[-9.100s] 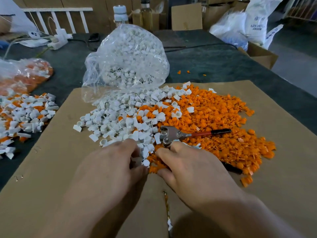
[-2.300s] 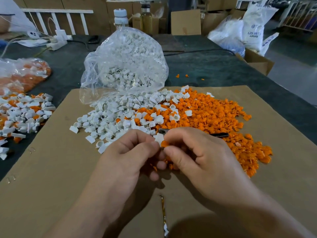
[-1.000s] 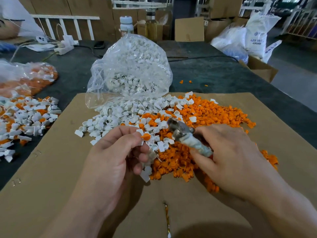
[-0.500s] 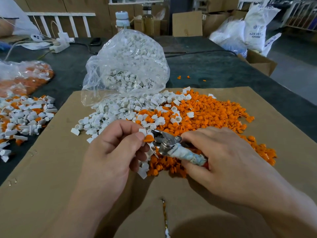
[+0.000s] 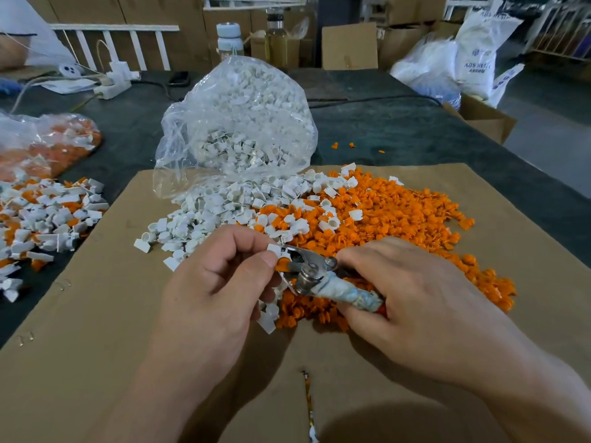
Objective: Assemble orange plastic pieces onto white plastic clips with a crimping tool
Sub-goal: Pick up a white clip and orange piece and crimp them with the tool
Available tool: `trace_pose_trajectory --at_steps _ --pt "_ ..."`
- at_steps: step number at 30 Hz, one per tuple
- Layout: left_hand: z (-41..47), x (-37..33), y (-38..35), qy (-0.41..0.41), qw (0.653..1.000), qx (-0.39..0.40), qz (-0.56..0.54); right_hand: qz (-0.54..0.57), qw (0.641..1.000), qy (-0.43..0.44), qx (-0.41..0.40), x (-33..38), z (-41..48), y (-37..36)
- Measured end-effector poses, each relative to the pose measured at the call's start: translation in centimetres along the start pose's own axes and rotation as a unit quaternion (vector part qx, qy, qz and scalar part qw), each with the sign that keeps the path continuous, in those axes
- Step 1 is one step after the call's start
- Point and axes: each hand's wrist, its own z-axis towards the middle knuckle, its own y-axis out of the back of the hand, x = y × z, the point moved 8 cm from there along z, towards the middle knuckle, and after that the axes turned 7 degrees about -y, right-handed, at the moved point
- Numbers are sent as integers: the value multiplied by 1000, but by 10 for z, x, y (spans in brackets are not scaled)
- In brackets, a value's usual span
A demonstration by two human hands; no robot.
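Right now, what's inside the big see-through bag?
The clear plastic bag is full of white plastic clips, and more spill from its open mouth onto the cardboard sheet. Whatever lies deep in the middle is covered by the outer clips.

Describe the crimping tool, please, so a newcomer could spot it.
Start at the brown cardboard sheet, near its middle. The right hand holds the crimping tool, its nose at the white clip pinched by the left hand. It is shiny metal amid plastic pieces, with a pale-wrapped handle.

Left hand (image 5: 220, 282) pinches between thumb and forefinger; right hand (image 5: 415, 298) curls in a grip.
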Motion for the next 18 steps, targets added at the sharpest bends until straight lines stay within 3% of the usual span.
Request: trace_pose_trajectory --at_steps 10,18 --pt "0 1 -4 -14 999 29 -24 0 1000 -6 10 -1 1 0" --pt "-1 4 -8 -22 999 46 -14 -67 997 -23 43 -1 4 -6"
